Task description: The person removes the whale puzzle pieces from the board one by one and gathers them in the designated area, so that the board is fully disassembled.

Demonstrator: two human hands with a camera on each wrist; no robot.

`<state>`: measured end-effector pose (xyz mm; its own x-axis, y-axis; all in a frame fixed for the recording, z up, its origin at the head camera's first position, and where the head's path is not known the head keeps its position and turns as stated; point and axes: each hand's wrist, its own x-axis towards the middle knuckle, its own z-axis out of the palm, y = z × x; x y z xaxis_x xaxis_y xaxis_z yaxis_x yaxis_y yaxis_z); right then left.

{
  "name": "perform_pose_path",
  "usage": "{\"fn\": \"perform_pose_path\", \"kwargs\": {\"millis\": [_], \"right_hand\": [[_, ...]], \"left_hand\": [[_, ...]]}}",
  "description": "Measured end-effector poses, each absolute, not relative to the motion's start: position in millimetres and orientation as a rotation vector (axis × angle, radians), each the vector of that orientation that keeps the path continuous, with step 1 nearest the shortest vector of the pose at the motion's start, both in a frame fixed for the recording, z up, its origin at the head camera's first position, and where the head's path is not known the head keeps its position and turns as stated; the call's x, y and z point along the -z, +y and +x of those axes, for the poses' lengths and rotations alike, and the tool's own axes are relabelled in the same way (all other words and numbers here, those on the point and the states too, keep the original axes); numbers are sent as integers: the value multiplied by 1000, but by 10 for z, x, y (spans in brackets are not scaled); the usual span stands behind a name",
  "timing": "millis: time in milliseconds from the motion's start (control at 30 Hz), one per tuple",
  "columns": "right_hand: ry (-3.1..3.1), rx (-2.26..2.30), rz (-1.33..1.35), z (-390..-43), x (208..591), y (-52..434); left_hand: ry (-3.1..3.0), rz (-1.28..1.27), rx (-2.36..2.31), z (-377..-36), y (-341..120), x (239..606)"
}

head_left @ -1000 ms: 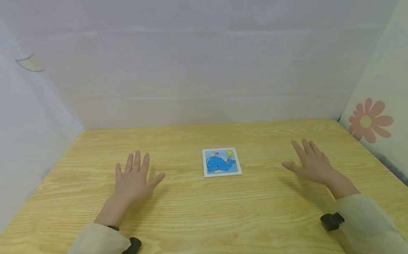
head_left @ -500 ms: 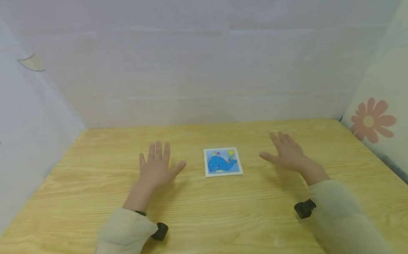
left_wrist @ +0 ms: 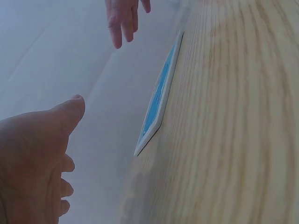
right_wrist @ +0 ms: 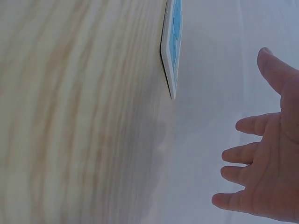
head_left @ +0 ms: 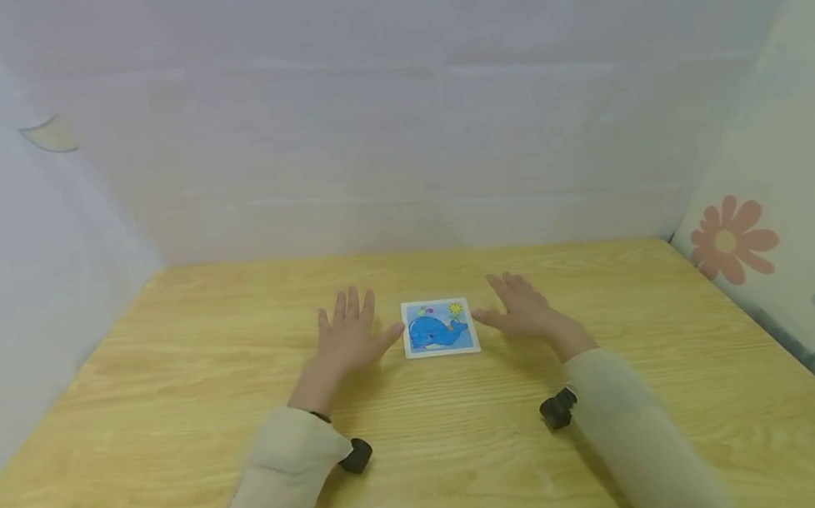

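1. Both hands have come in from the sides of the desk (head_left: pixel 169 415) since a second ago; then they lay well apart from the card, now they flank it closely.
2. The left hand (head_left: pixel 347 338) sits just beside the whale card (head_left: pixel 439 327) on its left edge, thumb tip reaching to the border; whether it actually touches cannot be told from the head view.
3. The right hand (head_left: pixel 523 311) mirrors it on the card's right edge, thumb pointed at the border, very near or just touching.
4. The fingers (head_left: pixel 349 302) of both hands are straight and spread, palms down, gripping nothing.
5. The card lies flat near the middle of the desk, somewhat toward the far edge, picture side up: a blue whale on a pale blue ground with a white border.
6. The left wrist view shows the card (left_wrist: pixel 158 98) as a thin, straight-edged slab, its corner barely proud of the wood; the right wrist view shows the same slim edge (right_wrist: pixel 172 51).
7. It looks light and stiff, likely board or thin wood, and should hold its shape when lifted.
8. Lying flush on a glossy desk, it offers little to pinch from above and may slide when pushed.
9. The best hold appears to be opposite edges, a fingertip working under the border.
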<state>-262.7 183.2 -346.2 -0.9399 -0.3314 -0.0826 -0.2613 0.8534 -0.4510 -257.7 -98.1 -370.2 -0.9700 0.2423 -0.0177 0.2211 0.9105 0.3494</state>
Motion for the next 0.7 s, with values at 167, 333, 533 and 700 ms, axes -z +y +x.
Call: {"fn": "perform_pose_path", "kwargs": {"millis": [167, 333, 533, 700], "right_hand": [[2840, 743, -512, -2744, 3502, 1728], [2732, 914, -452, -2830, 3562, 1656], [2616, 998, -364, -2921, 3674, 1616], [2549, 1137, -342, -2981, 3816, 1648]], "left_hand": [[2996, 385, -549, -2654, -840, 3734], [3000, 419, -521, -2684, -695, 3771], [2999, 450, -488, -2639, -622, 3836], [2995, 533, -460, -2634, -557, 3942]]}}
